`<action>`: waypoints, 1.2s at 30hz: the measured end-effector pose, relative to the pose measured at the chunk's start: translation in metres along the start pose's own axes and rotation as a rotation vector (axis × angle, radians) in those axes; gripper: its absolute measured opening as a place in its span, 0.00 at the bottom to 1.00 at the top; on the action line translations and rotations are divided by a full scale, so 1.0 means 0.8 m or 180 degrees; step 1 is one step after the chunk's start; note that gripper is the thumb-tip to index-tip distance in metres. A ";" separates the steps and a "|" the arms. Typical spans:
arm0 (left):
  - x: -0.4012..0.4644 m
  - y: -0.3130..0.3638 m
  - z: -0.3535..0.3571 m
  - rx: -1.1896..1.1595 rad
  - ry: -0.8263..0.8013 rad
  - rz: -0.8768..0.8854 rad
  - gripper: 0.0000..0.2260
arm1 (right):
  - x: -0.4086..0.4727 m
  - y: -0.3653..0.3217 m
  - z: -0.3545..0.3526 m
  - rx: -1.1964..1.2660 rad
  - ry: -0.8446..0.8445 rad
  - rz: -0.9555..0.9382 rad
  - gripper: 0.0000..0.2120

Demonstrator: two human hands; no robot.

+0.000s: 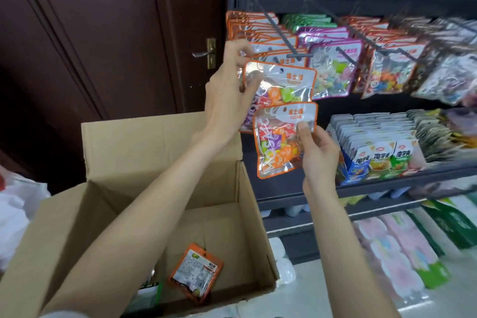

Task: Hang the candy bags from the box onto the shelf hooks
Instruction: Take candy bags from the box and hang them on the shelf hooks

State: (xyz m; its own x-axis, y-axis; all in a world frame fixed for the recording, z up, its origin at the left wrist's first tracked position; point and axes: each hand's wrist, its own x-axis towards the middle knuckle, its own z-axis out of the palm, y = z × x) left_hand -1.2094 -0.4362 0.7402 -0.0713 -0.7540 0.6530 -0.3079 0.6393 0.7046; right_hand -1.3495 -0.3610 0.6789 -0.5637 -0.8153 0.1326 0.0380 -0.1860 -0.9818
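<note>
Cardboard box (pixel 144 214) sits closest, flaps open so the stock can be reached from above; 1 orange-edged candy bag (pixel 195 271) lies face down on its floor, not yet hung, beside some green packaging I cannot identify. Both forearms rise over the box toward the shelving.

Lower of the 2 raised packs, an orange-bordered bag of mixed sweets (pixel 281 139), is pinched at its right edge by the right hand (pixel 318 153), thumb on the clear front. It seems parked there, waiting its turn below the hook.

Higher up, the left hand (pixel 233 85) grips the left edge of another orange-bordered bag (pixel 280 85), fingers curled round its top corner. That pack is held upright with its punched hole near the tip of the black peg hook (pixel 277 31), probably to thread it on; whether the hole is already over the tip I cannot tell.

Behind it a row of matching orange bags (pixel 254 26) hangs on that peg, so like goes with like. Purple-edged bags (pixel 333 70) hang on the next peg to the right.
</note>
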 end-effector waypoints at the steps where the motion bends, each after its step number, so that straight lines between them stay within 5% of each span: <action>1: 0.000 -0.001 0.001 0.0114 -0.0014 0.0132 0.09 | 0.002 0.000 0.001 -0.0008 -0.0007 0.0033 0.08; 4: 0.004 -0.005 0.004 0.0129 -0.0120 0.0224 0.05 | 0.008 0.003 0.001 -0.0018 -0.0013 0.0095 0.08; 11: 0.022 -0.021 0.003 0.0308 -0.0676 0.0049 0.19 | 0.026 0.003 -0.002 -0.0263 -0.0125 0.0044 0.07; 13: 0.033 -0.028 0.003 0.0450 -0.0677 0.0026 0.20 | 0.030 0.000 -0.003 -0.0271 -0.0008 -0.0192 0.03; 19: 0.067 -0.042 0.006 0.0725 -0.0704 0.0160 0.21 | 0.034 -0.027 -0.013 -0.0543 0.0096 -0.1669 0.17; 24: 0.076 -0.050 0.009 0.0747 -0.0717 0.0197 0.20 | 0.075 -0.034 0.008 -0.1396 0.0043 -0.2539 0.11; 29: 0.076 -0.054 0.003 0.0592 -0.0769 0.0213 0.20 | 0.097 -0.029 0.016 -0.1855 0.0332 -0.2736 0.21; 36: 0.075 -0.052 -0.005 0.0497 -0.0895 0.0260 0.19 | 0.096 -0.022 0.010 -0.2123 0.0541 -0.3115 0.16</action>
State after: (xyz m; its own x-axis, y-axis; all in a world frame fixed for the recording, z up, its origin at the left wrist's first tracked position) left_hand -1.1973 -0.5072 0.7512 -0.3542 -0.7272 0.5880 -0.4305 0.6850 0.5877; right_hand -1.3867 -0.4248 0.7076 -0.2187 -0.3939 0.8928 -0.8753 -0.3252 -0.3579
